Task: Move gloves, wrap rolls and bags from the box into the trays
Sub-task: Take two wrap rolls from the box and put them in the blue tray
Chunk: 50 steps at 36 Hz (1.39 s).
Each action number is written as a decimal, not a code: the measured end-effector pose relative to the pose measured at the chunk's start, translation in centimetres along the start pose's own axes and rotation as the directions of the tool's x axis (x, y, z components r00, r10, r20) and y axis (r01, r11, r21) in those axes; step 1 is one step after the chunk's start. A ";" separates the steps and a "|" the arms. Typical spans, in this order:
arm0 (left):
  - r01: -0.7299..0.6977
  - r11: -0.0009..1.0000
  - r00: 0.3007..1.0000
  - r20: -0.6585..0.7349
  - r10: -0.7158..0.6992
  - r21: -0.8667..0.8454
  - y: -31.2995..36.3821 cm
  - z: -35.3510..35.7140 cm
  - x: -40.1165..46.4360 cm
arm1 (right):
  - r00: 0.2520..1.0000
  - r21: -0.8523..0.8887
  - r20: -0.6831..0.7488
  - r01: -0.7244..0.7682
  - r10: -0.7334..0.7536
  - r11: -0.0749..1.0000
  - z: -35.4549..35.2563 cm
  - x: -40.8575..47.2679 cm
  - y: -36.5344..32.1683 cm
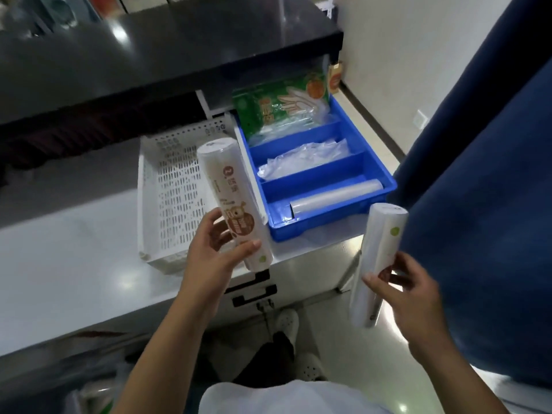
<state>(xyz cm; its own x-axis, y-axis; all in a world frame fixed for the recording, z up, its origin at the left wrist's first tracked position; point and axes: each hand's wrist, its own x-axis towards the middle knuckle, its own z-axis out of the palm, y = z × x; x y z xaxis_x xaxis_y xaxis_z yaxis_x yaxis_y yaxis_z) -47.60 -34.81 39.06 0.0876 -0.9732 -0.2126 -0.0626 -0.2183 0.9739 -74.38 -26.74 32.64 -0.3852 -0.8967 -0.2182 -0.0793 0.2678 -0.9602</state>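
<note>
My left hand (218, 249) grips the lower part of a white wrap roll (230, 192) with brown print, held tilted over the gap between the white perforated tray (155, 180) and the blue divided tray (379, 162). My right hand (403, 291) holds a second white wrap roll (379, 252) upright, off the counter's right edge. In the blue tray, a green pack of gloves (280, 109) fills the far compartment, clear bags (304, 159) lie in the middle one, and a clear roll (334, 195) lies in the near one.
Both trays sit on a white counter (74, 249) under a dark shelf (149, 55). A large blue fabric mass (478, 204) hangs at the right. Black handles (254, 291) show below the counter edge, with my shoes on the floor.
</note>
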 end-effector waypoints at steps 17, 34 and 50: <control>-0.070 0.995 0.993 0.094 0.076 -0.071 0.1 -0.4 11.7 | 0.980 -0.142 -0.039 0.187 -0.195 0.972 6.1 9.3 -9.7; -0.108 0.993 0.994 0.028 0.106 0.052 0.6 2.2 15.8 | 0.826 -0.631 0.509 0.549 -0.242 0.547 5.7 17.6 -13.4; -0.074 0.990 0.995 -0.062 0.082 0.122 0.3 3.4 14.6 | 0.626 -0.628 0.778 0.778 -0.055 -0.019 7.7 23.6 -7.9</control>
<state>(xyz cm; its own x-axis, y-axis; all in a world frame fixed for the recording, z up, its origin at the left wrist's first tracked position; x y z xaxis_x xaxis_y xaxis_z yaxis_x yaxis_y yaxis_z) -49.73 -49.28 35.96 0.1437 -0.9815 -0.1266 -0.1900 -0.1529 0.9698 -75.80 -52.70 33.73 0.4785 -0.8502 -0.2195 -0.8753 -0.4817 -0.0426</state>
